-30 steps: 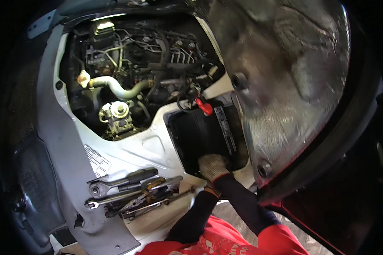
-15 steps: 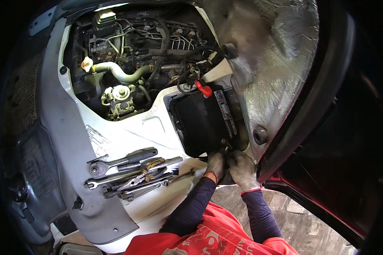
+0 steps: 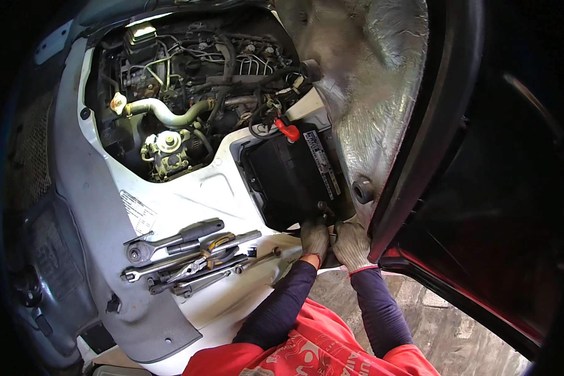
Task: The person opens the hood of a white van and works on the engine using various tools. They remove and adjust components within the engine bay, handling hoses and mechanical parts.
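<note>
My left hand [image 3: 315,240], in a pale knit glove, is closed at the near edge of the black battery [image 3: 285,182]. Just beyond its fingertips a short metal piece [image 3: 323,206] with a rounded end sticks up; whether the hand grips it is hard to see. Close beside it, my right hand [image 3: 351,244], gloved the same way, curls over the near right corner of the battery bay. Its fingertips point down and away, and what they hold is hidden. A red terminal cover [image 3: 287,130] sits at the battery's far end.
Left of my arms, a ratchet [image 3: 141,251], pliers [image 3: 197,268] and several wrenches lie on the white body panel [image 3: 188,207]. The engine [image 3: 194,81] fills the opening beyond. A foil-lined raised cover [image 3: 376,94] and a dark door edge [image 3: 442,119] bound the right side.
The whole view has shifted slightly left. Both hands stay at the battery's near end; the right has drawn a little away from the left, and the metal piece shows more plainly.
</note>
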`<state>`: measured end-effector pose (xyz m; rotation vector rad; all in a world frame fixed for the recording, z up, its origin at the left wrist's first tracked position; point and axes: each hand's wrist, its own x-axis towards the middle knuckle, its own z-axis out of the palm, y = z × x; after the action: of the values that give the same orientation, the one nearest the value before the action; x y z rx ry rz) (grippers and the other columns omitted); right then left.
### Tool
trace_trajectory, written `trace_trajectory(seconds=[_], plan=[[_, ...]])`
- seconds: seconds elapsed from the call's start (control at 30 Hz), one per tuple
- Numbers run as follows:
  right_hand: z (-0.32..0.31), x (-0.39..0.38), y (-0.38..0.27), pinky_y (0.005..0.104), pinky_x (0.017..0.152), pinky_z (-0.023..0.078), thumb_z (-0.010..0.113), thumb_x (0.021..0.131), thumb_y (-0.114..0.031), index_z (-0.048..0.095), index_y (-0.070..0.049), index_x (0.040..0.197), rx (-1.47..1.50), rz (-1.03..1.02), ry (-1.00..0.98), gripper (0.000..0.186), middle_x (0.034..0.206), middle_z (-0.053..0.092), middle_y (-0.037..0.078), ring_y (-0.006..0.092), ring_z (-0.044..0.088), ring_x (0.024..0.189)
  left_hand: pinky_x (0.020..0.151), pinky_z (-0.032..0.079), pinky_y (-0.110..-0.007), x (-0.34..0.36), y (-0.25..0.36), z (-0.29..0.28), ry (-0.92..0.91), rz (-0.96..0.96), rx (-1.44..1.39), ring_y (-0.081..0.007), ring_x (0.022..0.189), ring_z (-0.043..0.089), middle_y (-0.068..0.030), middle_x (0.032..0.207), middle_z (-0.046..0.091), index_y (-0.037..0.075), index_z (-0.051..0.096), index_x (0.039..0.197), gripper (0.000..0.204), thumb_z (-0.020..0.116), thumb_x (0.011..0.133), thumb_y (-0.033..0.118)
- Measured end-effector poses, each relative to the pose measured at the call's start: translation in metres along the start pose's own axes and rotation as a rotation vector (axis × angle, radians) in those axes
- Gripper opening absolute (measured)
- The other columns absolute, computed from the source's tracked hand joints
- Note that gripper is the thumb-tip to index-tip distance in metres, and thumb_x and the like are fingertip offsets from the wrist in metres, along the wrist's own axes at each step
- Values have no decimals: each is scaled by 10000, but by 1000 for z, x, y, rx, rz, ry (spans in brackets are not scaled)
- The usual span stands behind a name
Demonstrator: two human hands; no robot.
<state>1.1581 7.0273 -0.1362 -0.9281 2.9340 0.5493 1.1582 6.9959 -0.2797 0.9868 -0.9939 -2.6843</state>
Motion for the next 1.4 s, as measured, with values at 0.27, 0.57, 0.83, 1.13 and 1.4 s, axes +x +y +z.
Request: trace_trajectory(seconds=[0.27,0.57,0.83,1.13,1.4], plan=[[37,11,25,524,834,591,622,962,-346,784,-57,1010,-59,161,-233,334,989,763,214,396,743,981,893,519,-510,-24,49,1,191,198,347,-475,1069,692,-271,1103,736,27,679,1152,373,668,979,358],[12,16,10,510,928,562,631,933,-255,751,-31,1037,-34,105,-126,274,1000,754,218,428,718,1015,868,530,-495,-15,45,5,178,167,189,-413,962,723,-222,1008,758,37,706,1150,287,713,945,238],[-9,67,-58,512,897,571,624,898,-182,709,-35,1105,280,-12,174,267,1043,742,224,427,714,988,1117,472,-433,51,-65,0,-221,-229,-921,-314,1249,610,-138,1380,645,86,609,1393,438,418,1110,359],[21,105,-105,510,874,583,654,784,-113,733,-42,1016,32,-391,-333,254,1004,751,196,399,727,965,1193,399,-445,58,-143,-37,-568,-338,-1140,-301,1409,502,-82,1565,521,161,456,1560,542,325,1144,483],[-40,11,-46,491,915,540,591,898,-111,706,-36,1047,636,-11,19,203,1042,734,187,411,692,1059,882,560,-390,-4,17,-73,-241,791,1056,-281,938,719,-101,1027,775,85,751,1189,285,646,1032,298]])
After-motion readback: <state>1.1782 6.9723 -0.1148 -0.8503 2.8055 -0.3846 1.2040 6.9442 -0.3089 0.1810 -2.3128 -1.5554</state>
